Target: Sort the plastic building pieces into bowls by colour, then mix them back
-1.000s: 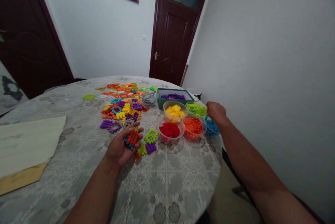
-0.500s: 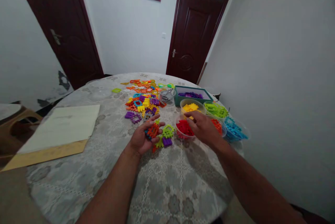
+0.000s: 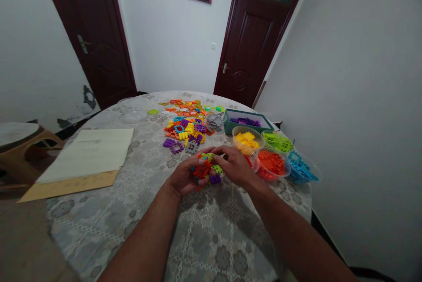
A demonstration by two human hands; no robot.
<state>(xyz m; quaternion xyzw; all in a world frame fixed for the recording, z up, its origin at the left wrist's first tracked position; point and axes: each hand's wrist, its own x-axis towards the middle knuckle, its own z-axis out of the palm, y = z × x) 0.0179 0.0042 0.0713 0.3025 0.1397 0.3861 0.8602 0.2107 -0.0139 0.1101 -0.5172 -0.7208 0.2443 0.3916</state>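
My left hand is wrapped around several interlocking plastic building pieces, with an orange-red piece foremost and some blue beneath it. At their top edge is a yellow-green piece, where the fingertips of my right hand pinch. Whether the pieces are joined I cannot tell. Just below and behind the hands, more yellow-green pieces and a purple piece lie on the table, partly covered. The tub of red pieces is mostly hidden by my right hand.
Mixed pieces are heaped mid-table. To the right stand tubs of yellow, orange, lime and blue pieces, plus a teal box with purple ones. Paper sheets lie at left.
My right hand has moved left from above the red tub to the pieces in my left hand. The left fingers have curled in, and the view has shifted slightly.
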